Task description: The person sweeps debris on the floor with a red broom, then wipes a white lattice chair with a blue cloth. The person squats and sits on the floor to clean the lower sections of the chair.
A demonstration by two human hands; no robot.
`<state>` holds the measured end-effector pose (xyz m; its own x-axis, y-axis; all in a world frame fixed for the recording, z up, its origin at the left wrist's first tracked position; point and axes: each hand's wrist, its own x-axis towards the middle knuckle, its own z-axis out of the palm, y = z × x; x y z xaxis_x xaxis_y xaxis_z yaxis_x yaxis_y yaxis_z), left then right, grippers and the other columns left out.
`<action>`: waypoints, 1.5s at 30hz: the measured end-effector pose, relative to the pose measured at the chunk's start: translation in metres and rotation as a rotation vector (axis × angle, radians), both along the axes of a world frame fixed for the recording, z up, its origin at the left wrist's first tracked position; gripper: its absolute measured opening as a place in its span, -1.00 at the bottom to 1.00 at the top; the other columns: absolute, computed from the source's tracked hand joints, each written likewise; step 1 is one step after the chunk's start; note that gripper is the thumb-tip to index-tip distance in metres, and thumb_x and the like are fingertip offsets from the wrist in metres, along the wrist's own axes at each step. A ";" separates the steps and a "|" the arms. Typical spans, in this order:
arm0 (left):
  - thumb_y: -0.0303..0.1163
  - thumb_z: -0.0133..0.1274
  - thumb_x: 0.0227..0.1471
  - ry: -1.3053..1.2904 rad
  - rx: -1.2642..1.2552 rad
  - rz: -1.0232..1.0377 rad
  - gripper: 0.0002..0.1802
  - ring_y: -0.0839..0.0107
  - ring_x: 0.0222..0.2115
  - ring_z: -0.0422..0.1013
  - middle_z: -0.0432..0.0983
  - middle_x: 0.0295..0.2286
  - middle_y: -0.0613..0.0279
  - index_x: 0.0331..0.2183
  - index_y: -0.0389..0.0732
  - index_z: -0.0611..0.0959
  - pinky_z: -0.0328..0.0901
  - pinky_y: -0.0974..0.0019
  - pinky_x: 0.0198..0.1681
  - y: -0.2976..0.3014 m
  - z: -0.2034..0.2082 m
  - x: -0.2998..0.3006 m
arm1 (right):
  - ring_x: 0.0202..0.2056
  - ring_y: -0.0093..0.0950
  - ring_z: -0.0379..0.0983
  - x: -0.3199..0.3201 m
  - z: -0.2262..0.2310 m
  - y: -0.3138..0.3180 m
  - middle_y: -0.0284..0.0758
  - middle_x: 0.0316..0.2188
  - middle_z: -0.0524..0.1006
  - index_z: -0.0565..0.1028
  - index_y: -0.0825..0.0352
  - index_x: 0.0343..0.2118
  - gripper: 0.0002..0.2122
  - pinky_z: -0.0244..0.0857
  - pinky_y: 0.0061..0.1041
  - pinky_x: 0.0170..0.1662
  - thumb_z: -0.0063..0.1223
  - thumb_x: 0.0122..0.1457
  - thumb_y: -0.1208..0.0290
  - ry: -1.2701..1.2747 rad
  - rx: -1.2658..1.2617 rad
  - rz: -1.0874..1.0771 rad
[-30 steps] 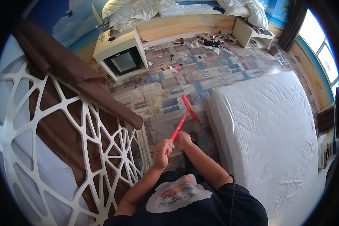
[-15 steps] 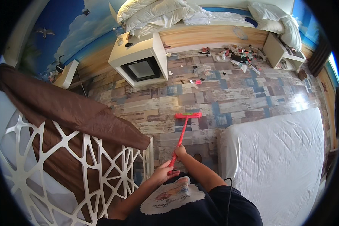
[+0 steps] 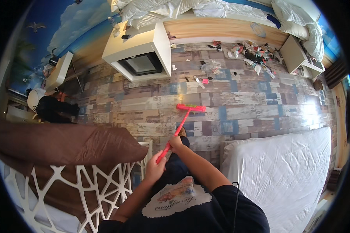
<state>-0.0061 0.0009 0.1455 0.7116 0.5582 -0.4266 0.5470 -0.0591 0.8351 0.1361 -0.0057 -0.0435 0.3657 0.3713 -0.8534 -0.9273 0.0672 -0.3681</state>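
A red broom point(image 3: 182, 123) slants away from me, its wide head with some green bristles resting on the patterned plank floor. My left hand point(image 3: 155, 167) is closed around the upper end of its handle. Farther down the handle, my right hand point(image 3: 176, 143) is wrapped round it too. Beyond the broom head lie small scraps, among them a pink piece point(image 3: 205, 81) and a crumpled clear plastic bag point(image 3: 211, 67). A larger heap of mixed litter point(image 3: 256, 56) spreads on the floor at the far right.
A white cabinet point(image 3: 159, 42) stands far left of centre, and a small white nightstand point(image 3: 299, 58) far right. At near right is a white-sheeted mattress point(image 3: 276, 178). A white lattice screen point(image 3: 85, 182) draped with brown cloth point(image 3: 74, 143) fills the near left. A black bag-like bundle point(image 3: 54, 108) lies beyond it.
My view has moved forward past the brown cloth, bringing the black bundle into sight. Both hands still hold the broom, its head now nearer the scraps. A foot shows beside the handle.
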 end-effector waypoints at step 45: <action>-0.44 0.06 0.06 -0.105 0.536 -0.592 -0.65 0.05 -0.55 0.42 0.45 -0.55 0.04 -0.08 -0.31 0.54 0.31 0.12 -0.48 0.170 0.178 0.734 | -0.65 -0.49 0.29 0.737 0.095 0.110 -0.34 -0.61 0.37 0.26 0.28 -0.36 -0.83 0.30 -0.47 -0.59 -0.11 0.25 0.30 0.034 0.207 -0.075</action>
<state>0.7275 0.1711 0.3239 0.9749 0.1861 -0.1224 0.2202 -0.7218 0.6562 0.8733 0.1046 0.0513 0.3712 0.5124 -0.7744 -0.9285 0.2075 -0.3079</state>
